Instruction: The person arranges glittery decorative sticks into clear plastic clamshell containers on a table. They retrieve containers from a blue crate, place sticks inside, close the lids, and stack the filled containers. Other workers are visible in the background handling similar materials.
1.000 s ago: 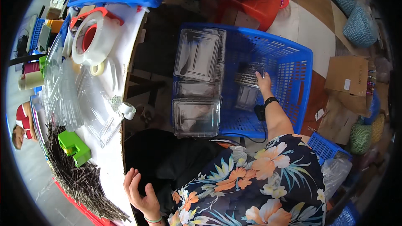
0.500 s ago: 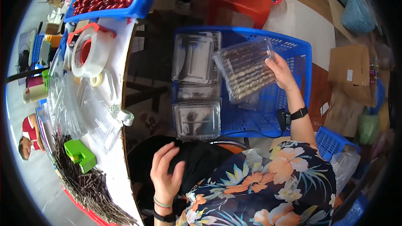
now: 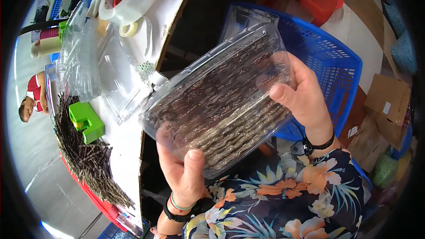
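Observation:
A clear plastic clamshell box (image 3: 221, 102) is held tilted in front of me, over the gap between table and basket. Inside it lie rows of twisted, glittery strands, dark brown on one side and pale gold on the other. My left hand (image 3: 183, 172) grips its near left corner, thumb on top and fingers showing through the plastic. At the right end my right hand (image 3: 305, 95) holds it the same way. Behind the box, another clear plastic box (image 3: 252, 15) shows in part inside the blue basket (image 3: 352, 68).
On the white table (image 3: 121, 159) at left lie a large tape roll (image 3: 126, 0), a small tape roll (image 3: 129, 29), clear plastic packaging (image 3: 82, 62), a green tape dispenser (image 3: 88, 121) and a bundle of dark twigs (image 3: 95, 163). A red stool (image 3: 316, 0) and a cardboard box (image 3: 387, 99) stand beyond the basket.
My right hand has brought the clamshell box from over the basket toward me and to the left. My left hand, empty before, has taken hold of it. The view has turned toward the table.

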